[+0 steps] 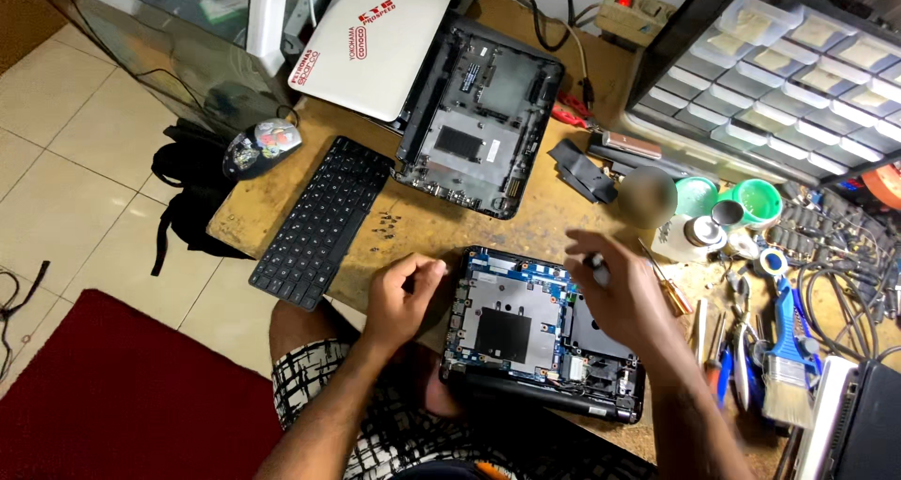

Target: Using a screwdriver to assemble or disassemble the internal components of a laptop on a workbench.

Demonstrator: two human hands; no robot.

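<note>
Two hands at opened laptop base (540,335): left hand (402,297) curled steadying its edge, right hand (624,297) pinching a screwdriver (597,269), mid-unscrewing.

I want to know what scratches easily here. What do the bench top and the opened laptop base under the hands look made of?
Bench top: looks like bare wood or board, yellowish, matte, stained and worn. Opened laptop base: seemingly black plastic shell, dull finish, holding a blue circuit board with a grey, likely metal, plate.

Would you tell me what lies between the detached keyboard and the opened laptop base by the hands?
In the head view, small loose screws lie on bare wood between the keyboard and the laptop base.
</note>
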